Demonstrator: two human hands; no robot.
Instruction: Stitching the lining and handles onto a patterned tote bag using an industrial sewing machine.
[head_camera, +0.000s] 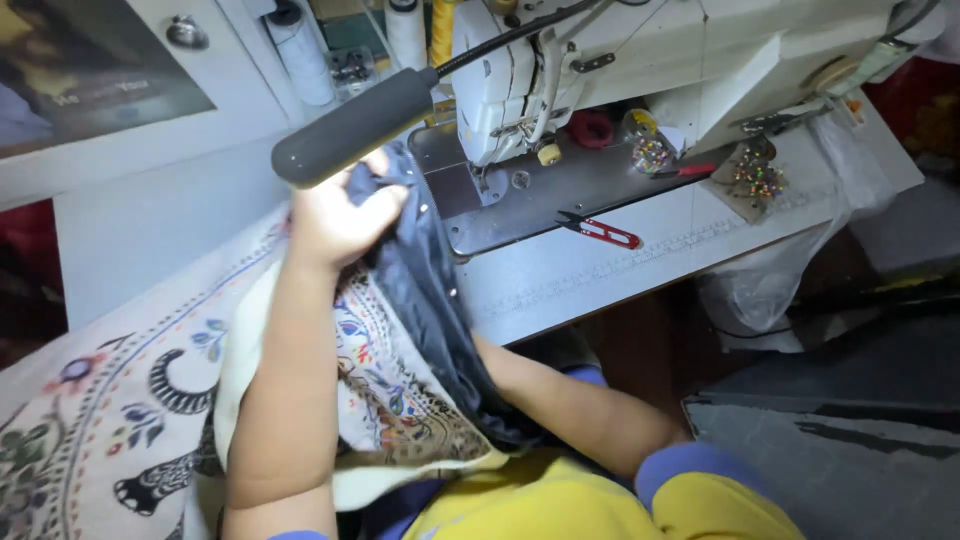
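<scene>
White sewing table (600, 270), long, its near edge marked with a printed ruler strip, carrying a white industrial sewing machine (560, 60) on a grey metal bed. Patterned cream cloth (110, 420), printed with animals and flowers, spread wide over the lap and the table's left end. Dark navy fabric (430, 300), glossy, running from beside the needle area down across the patterned cloth toward the body. Grey padded lamp arm (350, 125), slanting above the work. Left hand (335, 225), fingers closed in a fist on a bunch of the navy fabric just left of the machine bed. Right hand: forearm passes beneath the navy fabric; the hand itself is hidden, so its grip cannot be told. Step in hand, by appearance: gathering and positioning the dark fabric at the machine; feeding it would call for it to lie flat on the bed. Small items: white thread cones (300, 50), red thread snips (600, 230), cushion of coloured pins (755, 180).
</scene>
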